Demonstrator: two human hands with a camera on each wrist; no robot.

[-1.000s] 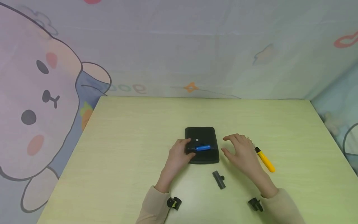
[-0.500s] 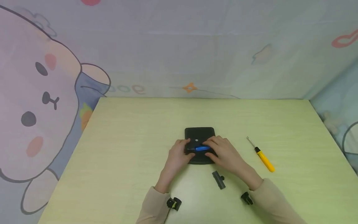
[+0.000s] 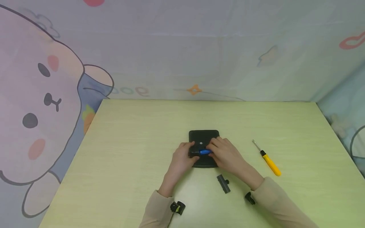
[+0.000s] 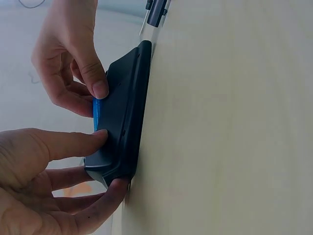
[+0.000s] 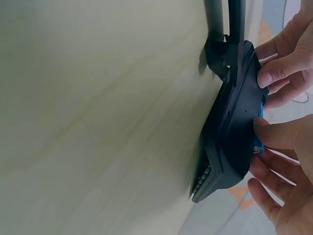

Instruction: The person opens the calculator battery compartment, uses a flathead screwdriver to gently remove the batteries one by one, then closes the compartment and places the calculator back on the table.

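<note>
A black calculator [image 3: 203,135] lies face down on the table, a row of keys [image 5: 201,182] showing under its edge in the right wrist view. Across its back, a blue battery [image 3: 204,152] sits in the battery compartment. My left hand [image 3: 181,160] grips the calculator's left side, thumb on the back and fingers at the edge. My right hand [image 3: 229,159] pinches the battery's right end between thumb and fingers, partly hiding it. The dark grey battery cover [image 3: 223,184], a half-round strip with a tab, lies in front of the calculator.
To the right lies a screwdriver [image 3: 269,162] with a yellow handle, its tip pointing away. Black camera mounts [image 3: 178,207] sit at both wrists, just above the table [image 3: 128,158]. A printed cloth [image 3: 182,50] hangs behind the table's far edge.
My right hand has come left from beside the calculator to the battery and taken hold of its right end. The left hand keeps its grip; the calculator stays in place.
</note>
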